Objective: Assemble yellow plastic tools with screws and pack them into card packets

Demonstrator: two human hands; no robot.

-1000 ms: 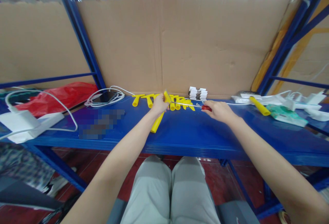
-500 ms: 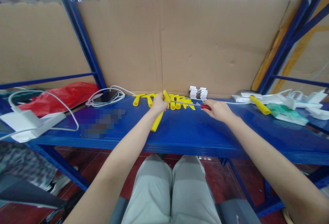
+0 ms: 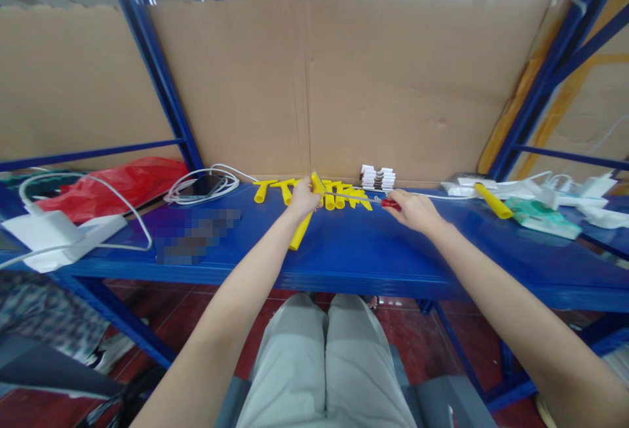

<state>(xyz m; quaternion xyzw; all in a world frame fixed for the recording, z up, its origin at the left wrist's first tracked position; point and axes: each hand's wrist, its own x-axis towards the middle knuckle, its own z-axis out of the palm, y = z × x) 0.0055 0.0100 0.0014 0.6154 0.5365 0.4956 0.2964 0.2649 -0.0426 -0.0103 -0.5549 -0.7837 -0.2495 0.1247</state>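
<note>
As I look down through the head camera, my left hand (image 3: pixel 304 200) is pinching a yellow T-shaped piece (image 3: pixel 301 234) near its head, its tube slanting toward the front edge of the blue table (image 3: pixel 373 251). My right hand (image 3: pixel 417 210) is curled around a red-handled screwdriver (image 3: pixel 390 204), whose thin shaft reaches across to the piece's head; I cannot tell whether the tip touches. More yellow pieces (image 3: pixel 330 201) lie behind, near a white stack (image 3: pixel 377 177).
</note>
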